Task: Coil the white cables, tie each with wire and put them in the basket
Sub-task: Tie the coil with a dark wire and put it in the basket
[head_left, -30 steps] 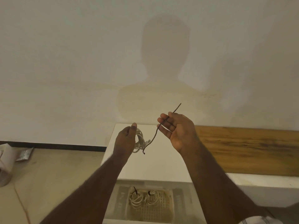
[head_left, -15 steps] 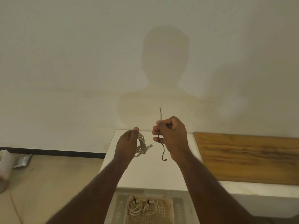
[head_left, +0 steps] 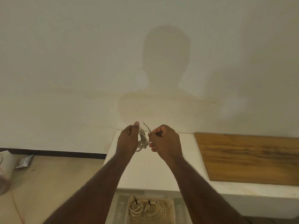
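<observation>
My left hand (head_left: 127, 139) holds a coiled white cable (head_left: 142, 141) upright above the white ledge (head_left: 145, 172), thumb up. My right hand (head_left: 165, 141) is curled tight around a thin dark wire (head_left: 146, 126); its free end sticks up between the hands, right beside the coil. The rest of the wire is hidden in the fist. Below, a woven basket (head_left: 168, 212) contains two coiled white cables (head_left: 135, 209) (head_left: 152, 208), each tied with dark wire.
A wooden board (head_left: 250, 159) lies on the ledge to the right. The plain wall stands close behind the hands. On the tan floor at the left are a crumpled foil packet (head_left: 24, 161) and a pale bag (head_left: 4, 168).
My right hand has closed into a fist on the wire and moved left up against the coil. The wire's lower hooked end no longer hangs below the hand.
</observation>
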